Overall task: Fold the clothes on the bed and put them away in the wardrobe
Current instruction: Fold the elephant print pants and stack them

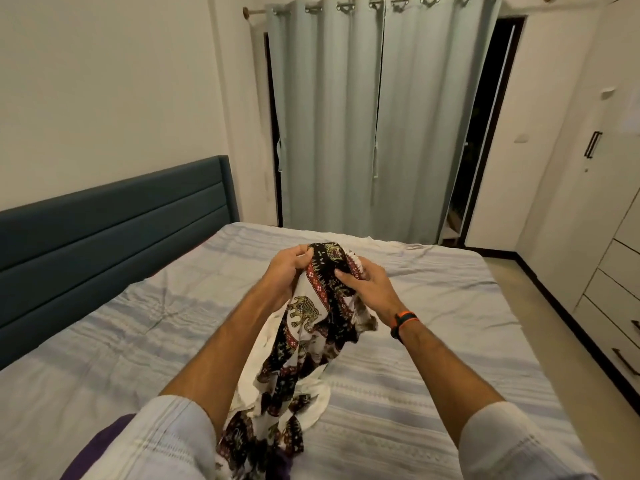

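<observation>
Clothes here means one elephant-print garment [304, 327], held up above the bed [415, 341]; its lower part hangs down to the sheet. It looks thin, light and floppy, so better to hold at the gathered waistband. Left hand [285, 271] and right hand [370, 284] both pinch this upper edge with curled fingers.

- Pale grey curtains [374, 126] are hung from a rod across the far wall.
- A dark teal headboard [114, 216] is set against the white left wall.
- A beige floor [554, 341] is seen at right.
</observation>
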